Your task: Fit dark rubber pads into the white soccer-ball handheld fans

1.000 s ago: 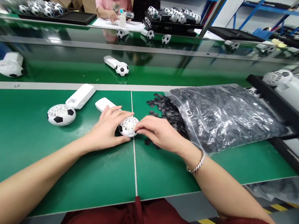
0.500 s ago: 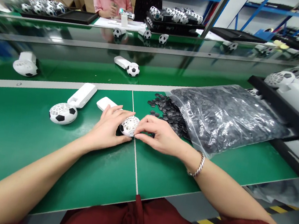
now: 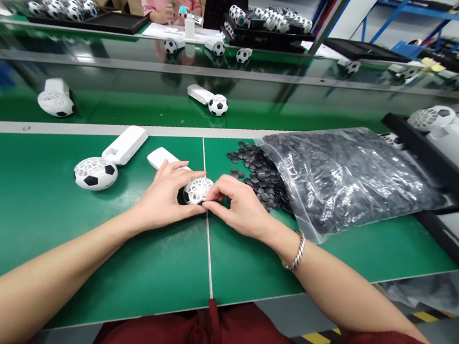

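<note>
Head view, nearest first: on the green surface [image 3: 23, 240], the left hand [image 3: 164, 197] cups a white lattice football shell [image 3: 198, 190] with curled fingers, and the right hand [image 3: 239, 207] pinches its near edge. Just behind lies a white handle [image 3: 162, 158]. Further left sits a black-patched ball [image 3: 95, 173] on its handle. To the right, loose black hexagon patches [image 3: 260, 179] spread from a clear plastic bag [image 3: 339, 182].
</note>
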Available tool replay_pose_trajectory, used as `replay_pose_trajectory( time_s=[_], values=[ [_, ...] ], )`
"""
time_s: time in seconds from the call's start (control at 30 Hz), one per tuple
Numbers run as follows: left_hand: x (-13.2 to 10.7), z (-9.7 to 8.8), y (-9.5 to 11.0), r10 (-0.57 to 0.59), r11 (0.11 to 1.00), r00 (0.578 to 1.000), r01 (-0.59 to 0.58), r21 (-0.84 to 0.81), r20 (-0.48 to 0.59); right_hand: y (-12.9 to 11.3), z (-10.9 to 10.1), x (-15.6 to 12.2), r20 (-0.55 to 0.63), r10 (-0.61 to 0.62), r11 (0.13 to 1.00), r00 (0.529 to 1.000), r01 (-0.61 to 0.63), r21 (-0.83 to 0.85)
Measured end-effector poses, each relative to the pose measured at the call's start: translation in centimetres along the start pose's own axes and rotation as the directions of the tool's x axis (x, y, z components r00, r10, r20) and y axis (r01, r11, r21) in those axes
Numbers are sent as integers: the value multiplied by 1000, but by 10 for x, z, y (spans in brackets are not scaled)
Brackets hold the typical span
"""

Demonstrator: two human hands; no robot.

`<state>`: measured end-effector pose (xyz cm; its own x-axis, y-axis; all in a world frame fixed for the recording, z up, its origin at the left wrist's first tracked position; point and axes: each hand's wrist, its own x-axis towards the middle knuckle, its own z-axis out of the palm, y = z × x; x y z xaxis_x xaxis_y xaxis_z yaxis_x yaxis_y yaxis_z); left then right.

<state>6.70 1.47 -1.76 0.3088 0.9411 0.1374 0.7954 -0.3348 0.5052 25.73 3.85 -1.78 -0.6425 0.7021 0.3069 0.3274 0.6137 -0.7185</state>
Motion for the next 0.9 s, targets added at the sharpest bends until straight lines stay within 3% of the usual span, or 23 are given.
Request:
replay_pose_trajectory(
  time_s=[0.17, 0.27, 0.37, 0.43, 0.6, 0.77, 0.9],
  values=[
    [0, 2, -1, 46, 997, 998, -49, -61, -46, 6, 4, 4, 7, 121, 981, 993, -120, 150],
    [-2, 3, -1, 72, 996, 997, -72, -42, -8, 18, -8, 11, -11, 165, 970, 986, -160, 181],
    [-2, 2, -2, 76, 997, 997, -75, -16, 32, 35, -27, 17, -208, 201, 976, 957, -213, -38],
    [-2, -2, -2, 80, 997, 996, -79, -12, 41, 43, -36, 17, -261, 210, 940, 942, -268, -212],
    [-2, -9, 2, 114, 987, 971, -87, -139, 208, 44, -33, 16, -97, 229, 867, 969, -248, -433],
    [-4, -5, 7, 45, 982, 992, -21, -190, 122, 42, -25, 19, -18, 298, 816, 954, -264, -515],
    [-3, -4, 4, 108, 968, 985, -72, -242, 137, 41, -27, 18, -19, 280, 863, 960, -260, -433]
  ],
)
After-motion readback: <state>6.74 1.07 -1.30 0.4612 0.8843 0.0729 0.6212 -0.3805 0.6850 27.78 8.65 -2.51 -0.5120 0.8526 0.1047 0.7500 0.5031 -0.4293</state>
